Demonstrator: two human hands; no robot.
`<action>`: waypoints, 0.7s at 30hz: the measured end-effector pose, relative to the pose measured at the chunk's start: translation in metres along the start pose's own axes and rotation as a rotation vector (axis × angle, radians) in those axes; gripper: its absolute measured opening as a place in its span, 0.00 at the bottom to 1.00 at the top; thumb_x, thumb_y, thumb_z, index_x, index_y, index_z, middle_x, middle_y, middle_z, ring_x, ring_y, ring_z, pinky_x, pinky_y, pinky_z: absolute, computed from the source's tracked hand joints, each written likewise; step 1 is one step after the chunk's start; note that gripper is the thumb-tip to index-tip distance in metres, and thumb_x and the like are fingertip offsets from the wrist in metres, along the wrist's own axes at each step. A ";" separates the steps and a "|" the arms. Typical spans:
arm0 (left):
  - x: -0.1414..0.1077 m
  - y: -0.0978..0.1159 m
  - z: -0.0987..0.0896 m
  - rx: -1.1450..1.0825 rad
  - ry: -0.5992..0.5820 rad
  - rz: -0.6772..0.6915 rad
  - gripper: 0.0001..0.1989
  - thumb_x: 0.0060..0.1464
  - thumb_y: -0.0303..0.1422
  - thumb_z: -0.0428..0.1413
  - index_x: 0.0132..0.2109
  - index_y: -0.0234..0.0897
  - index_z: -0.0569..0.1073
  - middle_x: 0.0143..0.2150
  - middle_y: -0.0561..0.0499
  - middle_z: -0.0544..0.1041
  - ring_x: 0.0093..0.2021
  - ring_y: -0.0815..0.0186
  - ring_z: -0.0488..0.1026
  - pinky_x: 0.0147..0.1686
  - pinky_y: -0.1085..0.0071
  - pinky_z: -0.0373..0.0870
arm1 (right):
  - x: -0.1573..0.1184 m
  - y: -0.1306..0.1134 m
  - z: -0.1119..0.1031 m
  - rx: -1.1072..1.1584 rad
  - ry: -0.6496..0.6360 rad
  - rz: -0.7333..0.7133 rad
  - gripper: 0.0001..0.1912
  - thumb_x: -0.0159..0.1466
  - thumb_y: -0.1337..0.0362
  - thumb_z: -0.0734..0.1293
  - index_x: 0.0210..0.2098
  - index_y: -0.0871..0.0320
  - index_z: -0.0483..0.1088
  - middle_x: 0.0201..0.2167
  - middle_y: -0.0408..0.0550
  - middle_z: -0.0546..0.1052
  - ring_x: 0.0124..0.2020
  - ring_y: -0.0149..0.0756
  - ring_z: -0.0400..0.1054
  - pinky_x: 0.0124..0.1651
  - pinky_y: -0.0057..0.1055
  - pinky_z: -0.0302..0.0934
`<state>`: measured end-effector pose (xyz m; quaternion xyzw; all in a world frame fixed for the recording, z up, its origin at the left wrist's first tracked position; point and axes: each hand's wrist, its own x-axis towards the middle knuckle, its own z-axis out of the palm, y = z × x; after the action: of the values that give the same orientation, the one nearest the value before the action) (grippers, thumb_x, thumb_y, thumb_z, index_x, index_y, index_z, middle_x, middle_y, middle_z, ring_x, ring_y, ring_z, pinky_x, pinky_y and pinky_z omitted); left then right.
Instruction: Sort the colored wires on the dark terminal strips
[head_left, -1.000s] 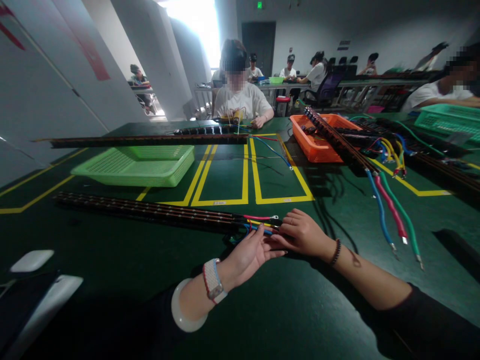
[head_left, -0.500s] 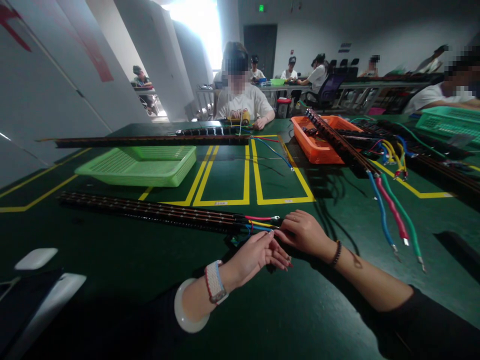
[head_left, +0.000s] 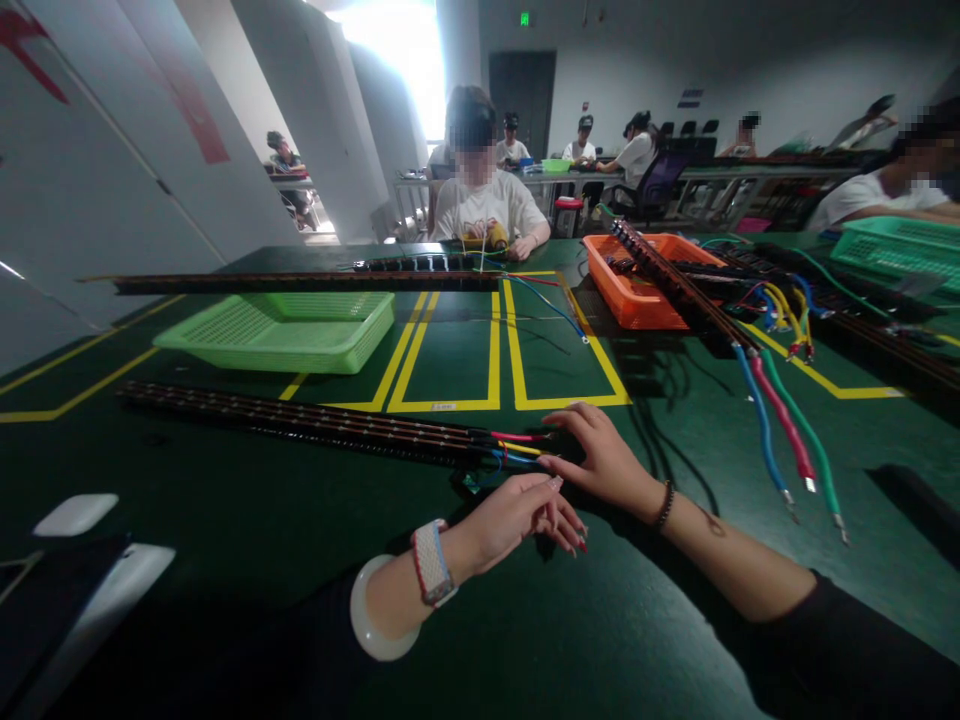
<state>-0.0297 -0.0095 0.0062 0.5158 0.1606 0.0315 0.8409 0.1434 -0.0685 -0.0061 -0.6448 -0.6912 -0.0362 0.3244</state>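
Blk strip point(head_left: 300, 420) lies w/ wires point(head_left: 517, 448) twd R hand point(head_left: 606, 462) (spread, seemingly empty), prob. for reach; L hand point(head_left: 516, 518) curled, grip unclear.

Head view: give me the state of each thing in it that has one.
Nearest copper-striped bar: lying lengthwise
Red, yellow and blue leads: extending from that bar's end
Right hand: open, fingers spread at the leads, contact unclear
Left hand: fingers loosely bent, grip unclear
Watch: strapped on
Light green basket: upright, open-topped
Orange basket: upright, dark parts inside
Exit sign: lit
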 end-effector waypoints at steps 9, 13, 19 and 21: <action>0.000 0.000 0.001 -0.033 0.018 -0.011 0.17 0.58 0.39 0.50 0.29 0.28 0.66 0.34 0.41 0.74 0.32 0.64 0.74 0.35 0.66 0.69 | 0.008 -0.004 0.019 0.111 -0.203 0.119 0.18 0.62 0.52 0.65 0.45 0.57 0.70 0.33 0.46 0.71 0.37 0.34 0.59 0.43 0.34 0.50; 0.000 0.003 0.001 -0.133 0.008 -0.072 0.17 0.60 0.36 0.46 0.28 0.28 0.65 0.35 0.39 0.74 0.35 0.62 0.74 0.41 0.63 0.68 | 0.008 -0.007 0.024 0.107 -0.188 0.137 0.12 0.63 0.56 0.66 0.35 0.61 0.69 0.29 0.45 0.70 0.33 0.32 0.58 0.40 0.32 0.48; 0.000 0.011 0.000 -0.178 0.019 -0.236 0.30 0.62 0.48 0.37 0.40 0.22 0.70 0.41 0.33 0.74 0.42 0.59 0.74 0.52 0.61 0.63 | 0.008 -0.016 0.020 0.020 -0.040 0.047 0.08 0.61 0.62 0.68 0.30 0.61 0.69 0.29 0.46 0.69 0.34 0.33 0.57 0.38 0.30 0.46; 0.001 0.011 0.000 -0.222 0.039 -0.243 0.34 0.61 0.50 0.36 0.48 0.20 0.68 0.43 0.31 0.74 0.44 0.59 0.74 0.55 0.60 0.60 | 0.008 -0.018 0.018 -0.047 0.013 -0.014 0.05 0.60 0.66 0.68 0.29 0.61 0.69 0.29 0.46 0.68 0.33 0.33 0.55 0.37 0.30 0.46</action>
<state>-0.0277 -0.0042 0.0156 0.3960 0.2336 -0.0430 0.8870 0.1200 -0.0566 -0.0094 -0.6472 -0.6926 -0.0589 0.3131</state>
